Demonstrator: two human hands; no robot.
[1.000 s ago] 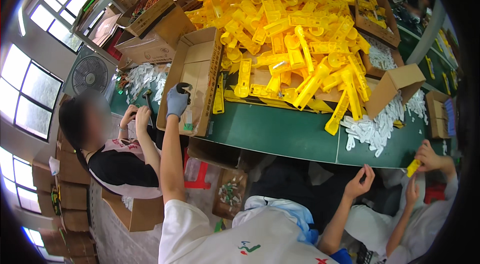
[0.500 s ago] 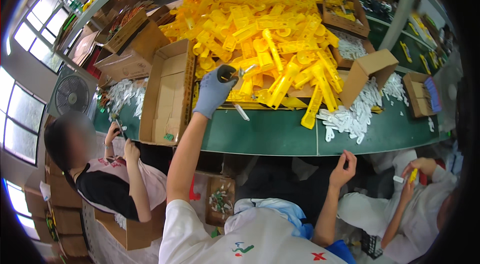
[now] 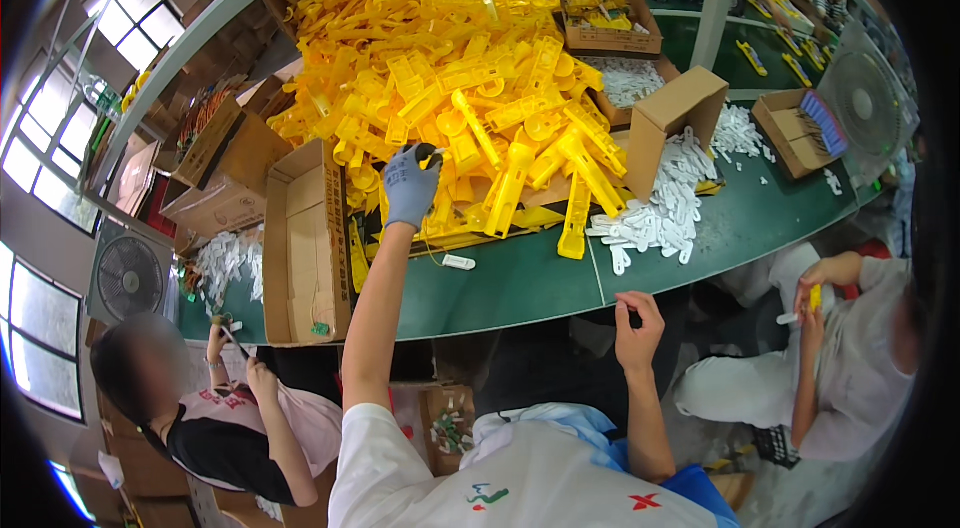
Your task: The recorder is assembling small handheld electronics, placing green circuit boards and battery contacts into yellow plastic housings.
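Yellow plastic parts [image 3: 470, 88] heaped across the worktop [image 3: 520, 283], gloved left hand [image 3: 410, 186] grasping one, bare right hand [image 3: 638, 328] pinched at the near edge, grip contents unclear.

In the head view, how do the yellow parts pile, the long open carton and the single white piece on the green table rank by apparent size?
1. yellow parts pile
2. long open carton
3. single white piece

Heaped yellow plastic parts [image 3: 470, 78] on green table [image 3: 520, 283]
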